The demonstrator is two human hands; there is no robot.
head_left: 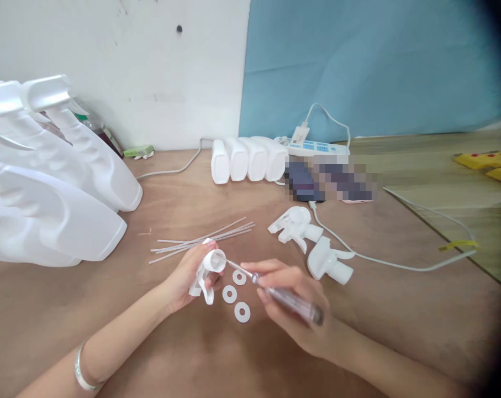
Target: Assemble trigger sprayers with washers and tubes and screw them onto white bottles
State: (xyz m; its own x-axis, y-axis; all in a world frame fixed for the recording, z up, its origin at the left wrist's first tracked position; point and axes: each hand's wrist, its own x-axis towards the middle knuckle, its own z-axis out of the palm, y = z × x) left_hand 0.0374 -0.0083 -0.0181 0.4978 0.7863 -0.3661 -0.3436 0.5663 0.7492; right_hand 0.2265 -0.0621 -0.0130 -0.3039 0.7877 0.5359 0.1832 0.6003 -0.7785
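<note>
My left hand [188, 279] is closed around a white trigger spray head [201, 282], its round collar turned toward the right. In my right hand [298, 301] is a screwdriver [289, 301] with a clear handle, gripped between thumb and fingers. Its thin metal shaft points left, and the tip reaches into the collar's opening. Just right of the spray head lie three flat white washers [242, 312] on the wooden table [171, 354]. Several thin white tubes [179, 247] are spread behind my left hand.
Two more spray heads [295, 224] lie right of centre. Large white bottles [68, 204] fill the left side, and several smaller white bottles [220, 161] stand in a row at the back. Near a power strip [316, 148] are two blurred phones [304, 182]; a white cable [416, 269] crosses the right side.
</note>
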